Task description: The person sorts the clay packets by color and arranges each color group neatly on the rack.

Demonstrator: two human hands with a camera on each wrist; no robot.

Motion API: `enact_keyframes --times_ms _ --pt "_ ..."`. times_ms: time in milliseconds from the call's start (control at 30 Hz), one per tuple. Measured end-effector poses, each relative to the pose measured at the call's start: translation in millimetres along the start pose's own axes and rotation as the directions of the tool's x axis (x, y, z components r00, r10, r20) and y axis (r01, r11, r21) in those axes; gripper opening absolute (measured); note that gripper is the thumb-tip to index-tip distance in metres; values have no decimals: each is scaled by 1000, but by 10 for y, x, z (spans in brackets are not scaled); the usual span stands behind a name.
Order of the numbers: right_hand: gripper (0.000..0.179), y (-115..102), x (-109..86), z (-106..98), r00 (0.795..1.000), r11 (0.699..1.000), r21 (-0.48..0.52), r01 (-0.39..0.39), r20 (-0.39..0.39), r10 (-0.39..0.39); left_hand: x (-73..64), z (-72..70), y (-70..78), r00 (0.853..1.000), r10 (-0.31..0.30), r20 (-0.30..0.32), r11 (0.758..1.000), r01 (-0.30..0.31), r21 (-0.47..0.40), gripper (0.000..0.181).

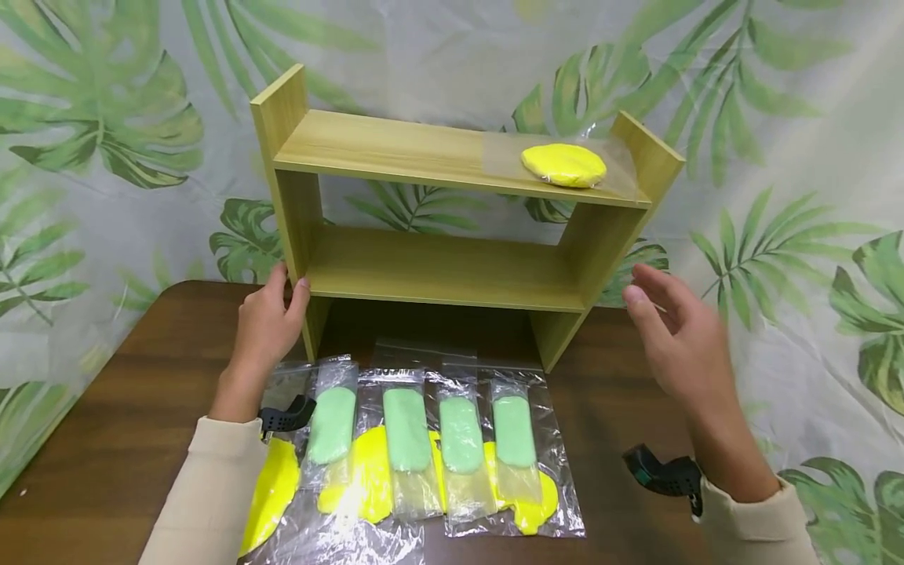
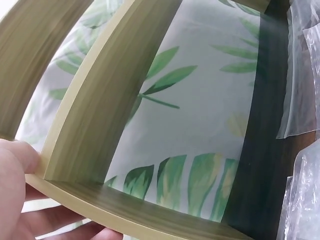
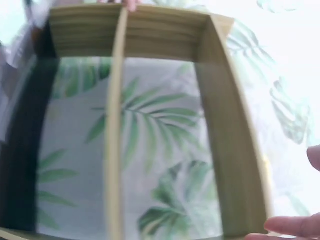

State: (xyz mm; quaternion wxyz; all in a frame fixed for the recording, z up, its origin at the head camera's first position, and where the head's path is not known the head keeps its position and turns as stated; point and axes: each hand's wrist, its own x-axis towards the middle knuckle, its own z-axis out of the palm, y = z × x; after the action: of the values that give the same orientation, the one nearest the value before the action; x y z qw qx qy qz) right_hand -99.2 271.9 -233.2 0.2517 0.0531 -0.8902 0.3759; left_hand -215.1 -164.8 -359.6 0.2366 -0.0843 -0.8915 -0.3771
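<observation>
A small wooden bookshelf (image 1: 445, 267) with two boards stands on the table against the wall. My left hand (image 1: 264, 333) grips its left side panel, with the thumb at the front edge by the middle board and the fingers (image 2: 55, 220) outside. To the right of the bookshelf, my right hand (image 1: 685, 345) is raised with loosely bent fingers, holding nothing. On the top board, at the right end, lies a clear bag with a flat yellow lump (image 1: 565, 165). Below the bookshelf, several small bags with light green slabs (image 1: 407, 431) lie over larger bags with yellow lumps (image 1: 370, 471).
The dark brown table (image 1: 106, 400) spreads out on both sides of the bags. A leaf-patterned cloth (image 1: 92, 102) hangs behind the bookshelf and at the right. Another yellow lump (image 1: 275, 490) in clear plastic lies beside my left forearm.
</observation>
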Motion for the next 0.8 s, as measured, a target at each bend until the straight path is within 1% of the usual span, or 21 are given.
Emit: enact_keyframes --times_ms 67,133,300,433,533,633,800 --pt "42 84 -94 18 999 1000 2 7 41 -8 -5 6 5 1000 -1 8 1000 1 -4 38" --pt "42 159 -180 38 997 1000 10 -4 75 3 -4 11 6 1000 -8 15 1000 9 -11 40" --pt "40 326 -360 96 994 999 32 -30 104 26 -5 14 -17 997 -50 61 998 52 -26 44" --pt "40 459 -521 163 989 998 32 -62 134 58 -3 4 -54 989 -94 114 994 99 -40 49" --pt "39 564 -631 224 985 996 32 -87 149 82 13 -13 -69 983 -115 144 990 126 -65 55" --pt "38 657 -720 280 983 993 51 -104 159 95 28 -28 -77 980 -124 158 988 137 -74 56" --pt "37 774 -880 364 975 984 94 -151 180 132 28 -46 -81 979 -121 162 989 133 -65 51"
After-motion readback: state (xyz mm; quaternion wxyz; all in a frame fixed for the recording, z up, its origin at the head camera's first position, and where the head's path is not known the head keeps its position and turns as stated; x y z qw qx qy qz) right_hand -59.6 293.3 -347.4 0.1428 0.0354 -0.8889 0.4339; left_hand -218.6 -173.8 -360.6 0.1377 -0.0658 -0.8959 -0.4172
